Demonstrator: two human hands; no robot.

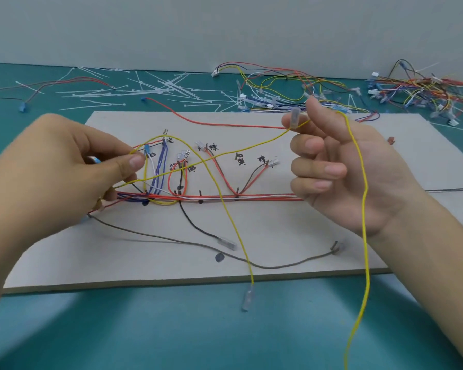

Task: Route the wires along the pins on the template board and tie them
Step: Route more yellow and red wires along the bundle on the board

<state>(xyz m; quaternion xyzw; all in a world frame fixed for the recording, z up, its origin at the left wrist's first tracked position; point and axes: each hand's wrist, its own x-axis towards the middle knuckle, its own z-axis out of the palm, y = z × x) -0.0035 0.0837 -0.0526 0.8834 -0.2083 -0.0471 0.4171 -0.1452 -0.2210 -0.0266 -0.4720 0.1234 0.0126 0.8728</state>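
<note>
Two hands above the template board [278, 236]: left hand [64, 166] pinches yellow wire [171, 136], right hand [345, 177] pinches a sleeved terminal [294, 119]; draw slack taut before seating wire against pins [200, 194].

Handwritten in black marker on the template board [278, 231], reading left to right: 白 [152, 155], then 兰 [170, 140] just above it, 黄 [191, 169], 棕 [213, 147], another 黄 [241, 162] under a scrawl too messy to read, and finally 棕 [262, 158]. One more character left of the first 黄, crossed by wires [182, 172], not legible.
</note>
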